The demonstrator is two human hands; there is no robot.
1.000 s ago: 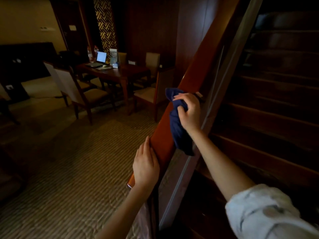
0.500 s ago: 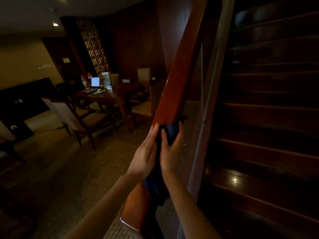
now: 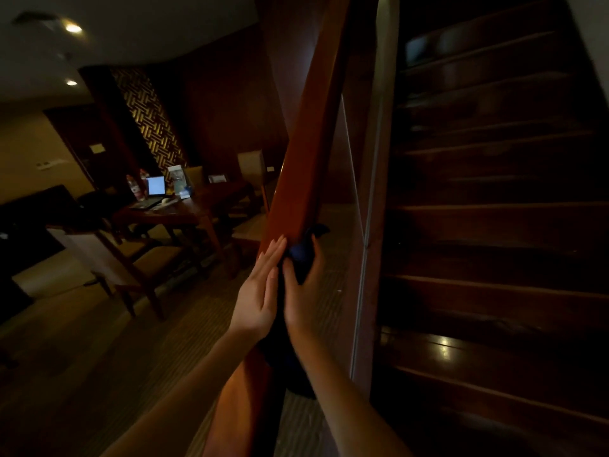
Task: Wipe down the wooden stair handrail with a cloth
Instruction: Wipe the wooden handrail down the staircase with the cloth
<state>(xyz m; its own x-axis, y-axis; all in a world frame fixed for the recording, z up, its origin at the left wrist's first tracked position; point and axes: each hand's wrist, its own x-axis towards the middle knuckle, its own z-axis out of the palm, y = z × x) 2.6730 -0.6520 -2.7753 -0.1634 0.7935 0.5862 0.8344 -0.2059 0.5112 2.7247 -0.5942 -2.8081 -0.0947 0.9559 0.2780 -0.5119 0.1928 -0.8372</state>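
One soft, limp cloth (image 3: pixel 298 258), best held bunched: your right hand (image 3: pixel 304 301) grips it; your left hand (image 3: pixel 257 298) presses the rail (image 3: pixel 306 143), fingers straight.

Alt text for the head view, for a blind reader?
A right hand grips a dark blue cloth against a sloping wooden handrail while the left hand lies flat on the rail beside it. Dark wooden stairs rise on the right.

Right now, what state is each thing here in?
handrail: cloth pressed against it.
cloth: bunched, its lower part hanging down.
left hand: flat, fingers straight on the handrail.
right hand: grips the cloth.
laptop: open, screen lit.
ceiling light: on.
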